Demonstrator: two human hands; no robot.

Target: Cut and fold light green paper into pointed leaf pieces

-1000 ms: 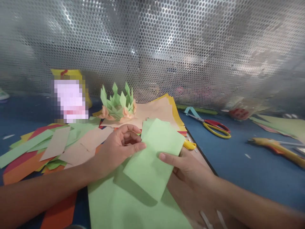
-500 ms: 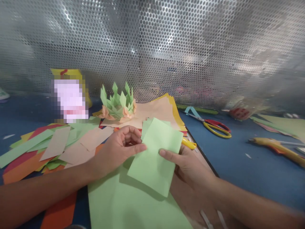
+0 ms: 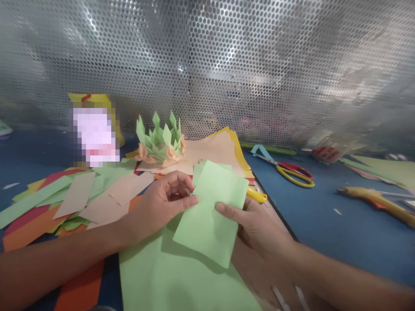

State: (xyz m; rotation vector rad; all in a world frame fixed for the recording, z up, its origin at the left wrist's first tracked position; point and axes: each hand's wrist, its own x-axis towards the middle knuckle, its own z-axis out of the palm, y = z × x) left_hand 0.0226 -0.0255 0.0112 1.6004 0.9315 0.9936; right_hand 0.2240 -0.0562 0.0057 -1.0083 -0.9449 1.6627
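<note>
While your left hand [image 3: 158, 207] pinches the green slip [image 3: 210, 211] at its left edge, thumb pressed on top, your right hand [image 3: 256, 229] clamps the right edge, thumb over, fingers under. Slip: lifted above the green sheet [image 3: 155, 276], tilted, slightly raised and squarer than a second ago, so you have steadied it. Nearby: paper crown [image 3: 158, 142], scissors [image 3: 285, 168], scrap strips [image 3: 74, 194].

- The green paper piece [image 3: 210, 211] hides the right hand's [image 3: 256, 229] fingers; only the thumb shows.
- A pixelated block [image 3: 94, 136] covers a yellow thing near the left.
- The yellow handle [image 3: 257, 195] shows only its end.
- The big green sheet [image 3: 175, 280] is cut off by the bottom edge.
- The yellow tool [image 3: 379, 201] at the far right is blurred.
</note>
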